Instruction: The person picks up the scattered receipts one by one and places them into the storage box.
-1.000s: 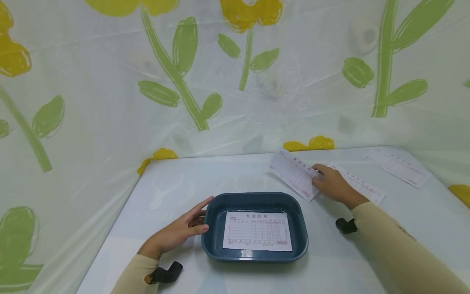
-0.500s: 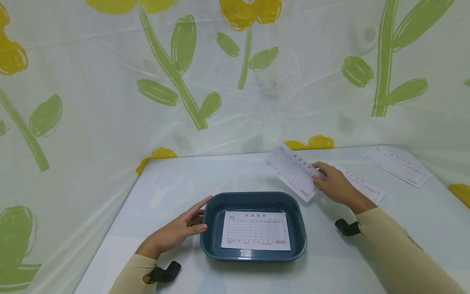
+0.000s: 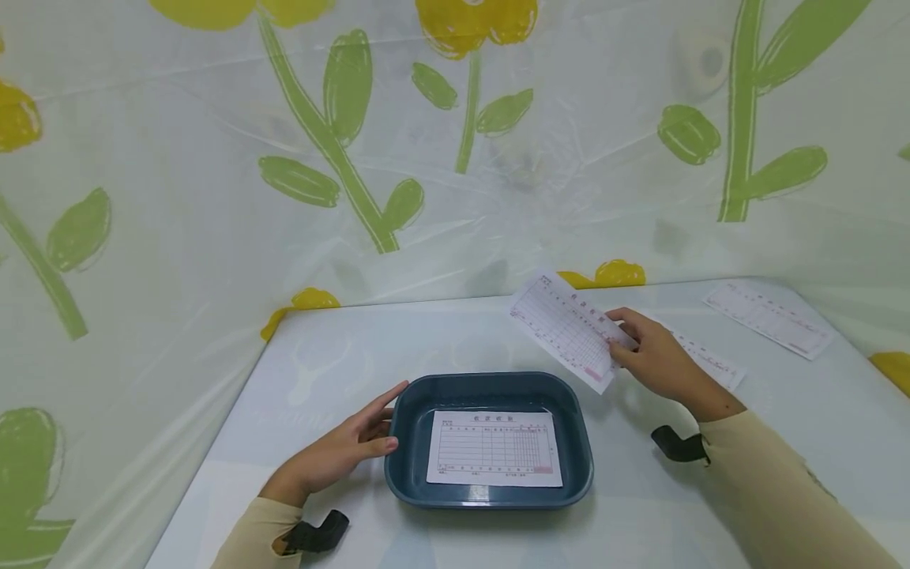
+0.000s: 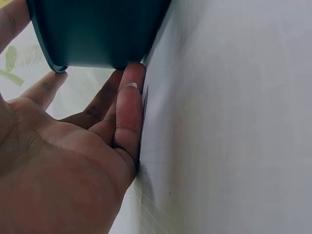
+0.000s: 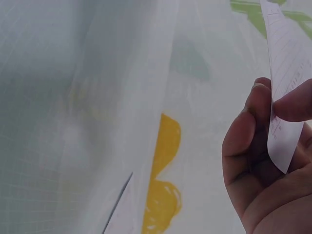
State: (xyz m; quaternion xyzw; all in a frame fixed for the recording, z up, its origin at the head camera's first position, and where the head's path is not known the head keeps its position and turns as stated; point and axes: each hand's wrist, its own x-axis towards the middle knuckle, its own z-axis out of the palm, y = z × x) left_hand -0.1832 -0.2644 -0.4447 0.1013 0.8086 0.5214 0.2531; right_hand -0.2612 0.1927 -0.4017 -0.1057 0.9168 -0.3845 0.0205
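My right hand [image 3: 657, 356] pinches a printed receipt form [image 3: 562, 328] near its right edge, thumb on one side and fingers on the other. The form is tilted above the table, beyond the tray's back right corner; in the right wrist view the held paper [image 5: 285, 73] bows slightly. A second receipt form [image 3: 494, 466] lies flat inside the dark blue tray [image 3: 490, 496]. On the left side of that tray, my left hand [image 3: 341, 450] rests with spread fingers touching its rim and outer wall. The left wrist view shows the fingertips against the tray wall [image 4: 97, 34].
Behind my right hand, another receipt form [image 3: 711, 363] lies partly hidden on the white table [image 3: 341, 356]. One more receipt form [image 3: 771, 318] lies at the back right. A flower-printed curtain [image 3: 569, 197] hangs along the table's back and left sides.
The form in my right hand has risen and shifted slightly left, turning its printed face more toward me. My left hand has stayed at the tray.
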